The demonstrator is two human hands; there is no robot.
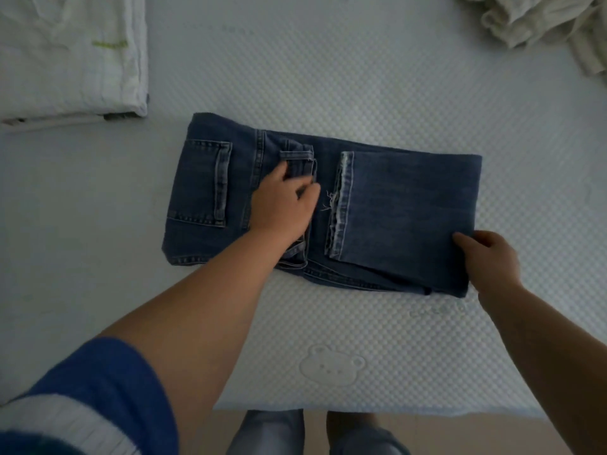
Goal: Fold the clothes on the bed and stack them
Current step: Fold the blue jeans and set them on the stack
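Note:
A pair of dark blue jeans (404, 205) lies folded on the white textured bed (328, 77), back pocket at the left and the frayed leg hem turned over toward the middle. My left hand (284, 201) rests on the waistband area in the middle, its fingers curled around a fold of denim. At the jeans' right folded edge, my right hand (486, 257) grips the near corner, thumb on top of the cloth.
A folded white garment stack (72, 60) sits at the back left. A crumpled pile of cream clothes (542, 21) lies at the back right. The bed's near edge (361, 413) is close to my legs, with a bear emblem on the cover.

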